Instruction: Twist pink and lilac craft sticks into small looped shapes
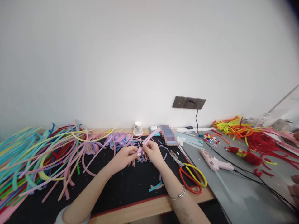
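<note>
My left hand (125, 157) and my right hand (153, 153) meet over the black mat (130, 189), fingers pinched together. Between them are pale pink-lilac pipe cleaners (153, 134); their upper ends stick up to the right past my right hand. A small black round spot shows by the right fingertips, too small to name. Part of the held piece is hidden behind my fingers. Right of my right forearm lie scissors (192, 177) with one red and one yellow handle loop. Cut bits of blue pipe cleaner (156, 186) lie near my right wrist.
A big pile of coloured pipe cleaners (46, 158) spreads at left. Behind my hands stand a paper cup (137, 128) and a phone (169, 135). A pink glue gun (216, 161) with a black cord lies at right, near red pipe cleaners (263, 143). Another person's hand (294, 186) shows at the right edge.
</note>
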